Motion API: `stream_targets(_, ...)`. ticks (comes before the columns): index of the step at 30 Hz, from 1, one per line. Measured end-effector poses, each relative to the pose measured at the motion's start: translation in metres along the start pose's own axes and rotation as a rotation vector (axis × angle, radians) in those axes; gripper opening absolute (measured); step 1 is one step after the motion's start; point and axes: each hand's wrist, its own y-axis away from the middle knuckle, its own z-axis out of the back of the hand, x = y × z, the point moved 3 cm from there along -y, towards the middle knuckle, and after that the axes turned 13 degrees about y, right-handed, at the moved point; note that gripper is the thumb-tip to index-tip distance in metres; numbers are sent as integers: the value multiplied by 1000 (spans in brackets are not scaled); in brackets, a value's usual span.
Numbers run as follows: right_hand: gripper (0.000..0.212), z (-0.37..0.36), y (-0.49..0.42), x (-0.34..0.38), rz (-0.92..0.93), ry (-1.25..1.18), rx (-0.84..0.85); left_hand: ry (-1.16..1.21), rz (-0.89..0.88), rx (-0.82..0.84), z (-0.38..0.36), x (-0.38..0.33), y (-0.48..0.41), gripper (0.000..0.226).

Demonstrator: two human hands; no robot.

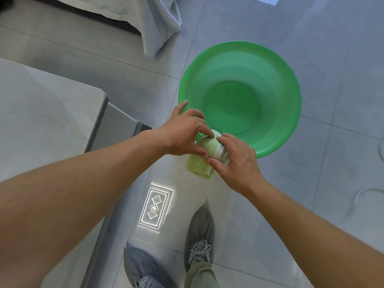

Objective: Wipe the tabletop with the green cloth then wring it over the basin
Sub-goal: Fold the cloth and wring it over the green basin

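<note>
2 bare arms reach out from the bottom, and below them 2 grey shoes (pixel 199 235) stand on the shiny tiled floor (pixel 332 142). The left hand (pixel 182 134) and the right hand (pixel 236 161) meet in the middle. Both have their fingers curled tight around the green cloth (pixel 209 150), which is rolled up between them, with 1 loose end hanging down. The cloth sits just above the near rim of the green basin (pixel 239 96) on the floor. The grey table (pixel 41 121) is off to the left. A pale towel (pixel 158 23) hangs farther back.
</note>
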Motion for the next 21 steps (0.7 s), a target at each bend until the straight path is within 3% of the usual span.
stream_targets(8, 63, 1, 0, 3, 5, 46, -40, -104, -69, -25, -2, -3, 3, 56)
stream_targets(17, 81, 15, 4, 2, -4, -39, 8, -11, -49, -71, 3, -2, 13, 66)
stream_targets(21, 74, 23, 7, 2, -22, -81, -29, 32, -35, -123, 9, -2, 18, 62)
